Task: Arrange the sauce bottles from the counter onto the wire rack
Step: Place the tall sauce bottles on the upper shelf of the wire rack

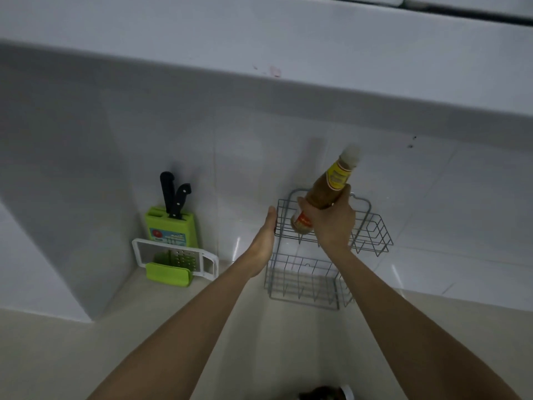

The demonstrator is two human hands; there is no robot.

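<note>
A grey two-tier wire rack (375,235) hangs on the white tiled wall above the counter. My right hand (331,223) is closed around a brown sauce bottle (326,189) with a yellow label and pale cap. The bottle is tilted, its base inside the left part of the upper basket and its cap pointing up and right. My left hand (264,241) rests against the left side of the upper basket, thumb up; whether its fingers curl round the wire is hidden. The lower basket (300,284) holds nothing that I can see.
A green knife block (171,229) with two black-handled knives stands in the corner at left, with a white-framed grater (176,256) leaning in front of it. A white cabinet underside (259,39) overhangs above. A dark object (326,394) shows at the bottom edge on the beige counter.
</note>
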